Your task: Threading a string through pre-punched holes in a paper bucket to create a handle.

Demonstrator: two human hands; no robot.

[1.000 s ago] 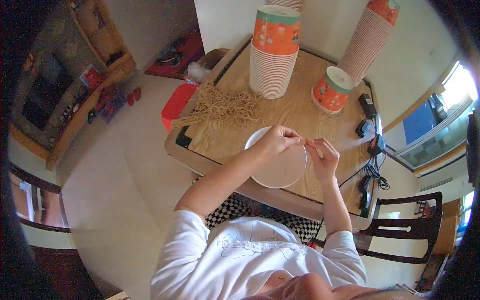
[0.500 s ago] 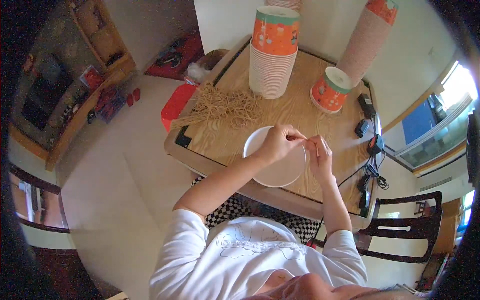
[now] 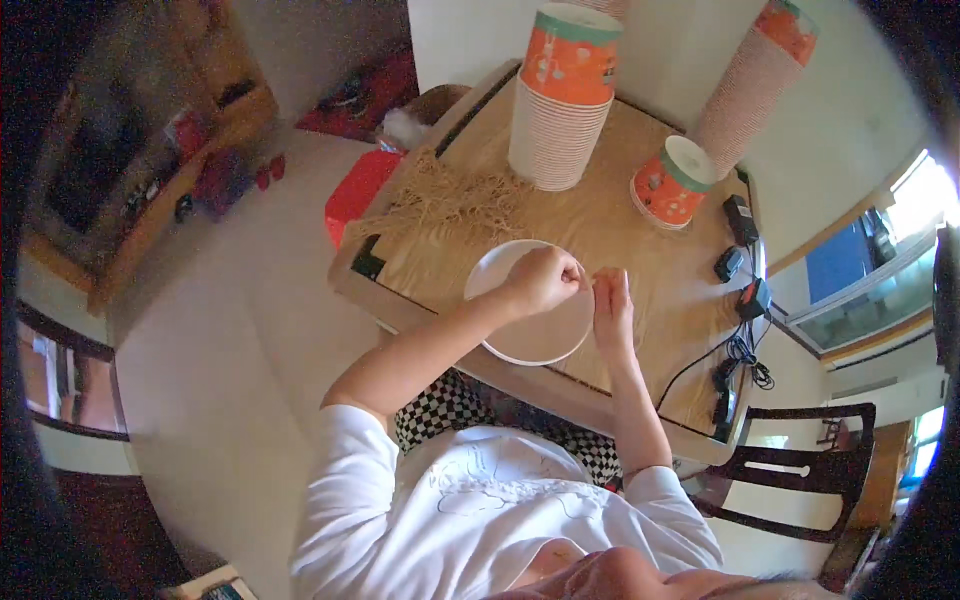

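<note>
Head view, and here we are, right in the middle of the frame: the left hand [image 3: 545, 280] sits in front of the bowl [image 3: 540, 342], its fingers curled in toward the thumb, and whether a thin piece is caught there is too small to tell. Close by on its right comes the right hand [image 3: 613, 305], fingers drawn together and pointing up the frame, just past the bowl's right rim; again, I cannot tell whether its fingertips grip anything. The two sets of fingertips are very near each other. The bowl, white and round, rests at the near edge of the table [image 3: 430, 270], at the centre of the frame, partly covered by that left hand. Up and left of it lies a loose tangle of brown strands [image 3: 455, 205], and past the table's left edge there's a red box [image 3: 357, 195]. Top centre, a tall stack of tubs [image 3: 565, 110], orange and green on top; over to the upper right, a leaning stack [image 3: 750, 90], with a single short tub [image 3: 672, 185] below it. Down the right side of the table run black adapters [image 3: 740, 220] and a bunched cable [image 3: 738, 350], and at lower right stands a dark chair [image 3: 850, 465].
</note>
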